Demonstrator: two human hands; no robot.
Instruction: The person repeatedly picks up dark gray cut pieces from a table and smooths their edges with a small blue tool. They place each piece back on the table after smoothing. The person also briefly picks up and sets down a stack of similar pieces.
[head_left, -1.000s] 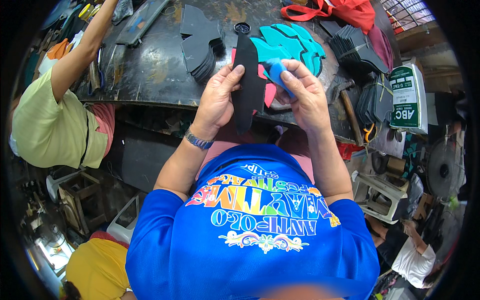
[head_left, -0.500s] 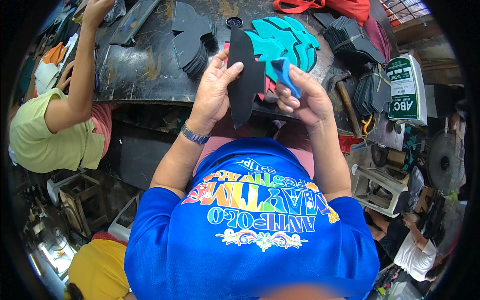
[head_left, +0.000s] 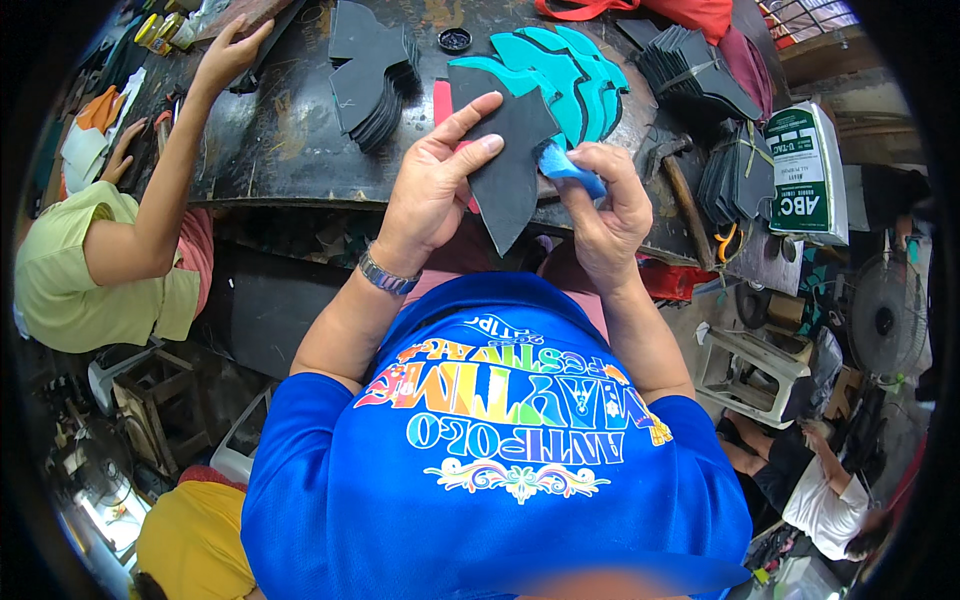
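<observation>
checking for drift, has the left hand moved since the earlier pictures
Yes: judged against the pot, the left hand has shifted right and slightly down the view.

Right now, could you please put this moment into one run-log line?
left hand: holding dark-grey flat pointed piece | right hand: pinching blue dark-tipped pad | pad-to-piece contact: unclear | beyond: teal flat cutouts on black tabletop

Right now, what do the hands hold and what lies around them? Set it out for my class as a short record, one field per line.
Left hand: holds black piece, thumb on its face
Right hand: pinches blue pad, its dark tip at the piece's right edge
Contact of pad and piece: cannot tell
Beyond the hands: teal pieces, round dish
To the right: hammer
</observation>
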